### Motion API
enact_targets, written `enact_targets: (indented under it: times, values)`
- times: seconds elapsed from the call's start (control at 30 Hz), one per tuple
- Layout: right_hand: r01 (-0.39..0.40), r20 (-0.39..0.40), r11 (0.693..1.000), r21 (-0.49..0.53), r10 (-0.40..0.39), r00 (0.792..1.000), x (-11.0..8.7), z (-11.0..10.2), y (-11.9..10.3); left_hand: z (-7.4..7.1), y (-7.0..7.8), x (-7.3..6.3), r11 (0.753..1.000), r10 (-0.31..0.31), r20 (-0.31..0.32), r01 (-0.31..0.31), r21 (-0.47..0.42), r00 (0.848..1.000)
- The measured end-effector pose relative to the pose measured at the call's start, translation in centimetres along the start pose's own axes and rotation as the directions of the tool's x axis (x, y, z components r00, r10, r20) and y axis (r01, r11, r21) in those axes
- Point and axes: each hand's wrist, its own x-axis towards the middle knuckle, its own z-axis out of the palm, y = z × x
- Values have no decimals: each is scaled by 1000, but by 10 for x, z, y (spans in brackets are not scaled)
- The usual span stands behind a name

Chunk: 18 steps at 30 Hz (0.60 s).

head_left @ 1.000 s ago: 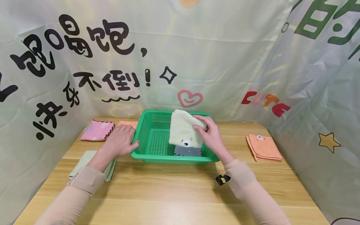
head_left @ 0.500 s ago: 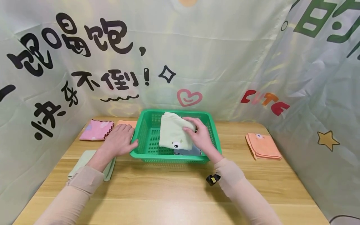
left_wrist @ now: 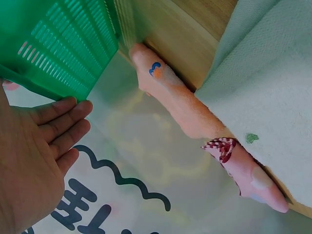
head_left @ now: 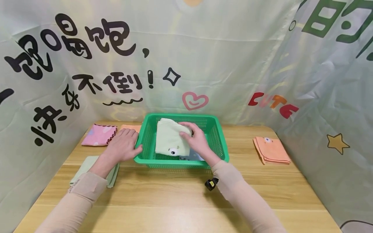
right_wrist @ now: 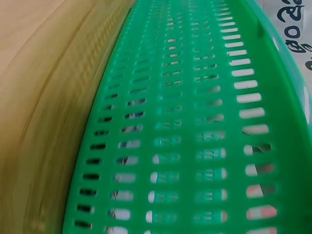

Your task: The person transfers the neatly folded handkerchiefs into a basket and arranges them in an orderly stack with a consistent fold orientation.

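My right hand point(head_left: 194, 139) pinches the right edge of a folded pale green small towel point(head_left: 172, 137) with an embroidered eye, between thumb and fingers. The towel is over the left half of a green plastic basket point(head_left: 180, 164), inside its rim. Partly hidden behind it, a grey-blue folded towel point(head_left: 193, 156) lies in the basket. At the basket's left end is my left hand point(head_left: 123, 145), its fingers straight; in the left wrist view the fingertips meet the basket's rim. Only the slotted basket wall point(right_wrist: 185, 117) shows in the right wrist view; the right hand is hidden there.
Left of the basket lie a pink folded towel point(head_left: 100, 135), an orange one point(head_left: 131, 127) partly covered by the left hand, and a green one point(head_left: 87, 166) under the left forearm. Another orange towel point(head_left: 272, 150) lies far right. Printed cloth walls point(head_left: 227, 71) enclose the wooden table point(head_left: 175, 200).
My right hand has carried the pale green towel leftward and slightly down within the basket, away from above the grey-blue towel. The left hand has stayed at the basket's left end.
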Motion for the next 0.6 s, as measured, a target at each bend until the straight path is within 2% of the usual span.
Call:
enact_targets:
  times: [0.17,0.4,0.6]
  values:
    - [-79,61,996,41,77,995,3,8,-5,0,-1,0,1000,9,-9,-9,-4,1000]
    - [-153,140,985,81,140,980,4,17,-6,1,-1,1,1000,10,-18,-10,-11,1000]
    - [-207,224,974,88,183,957,3,19,-6,1,-2,1,1000,9,-4,-9,-5,1000]
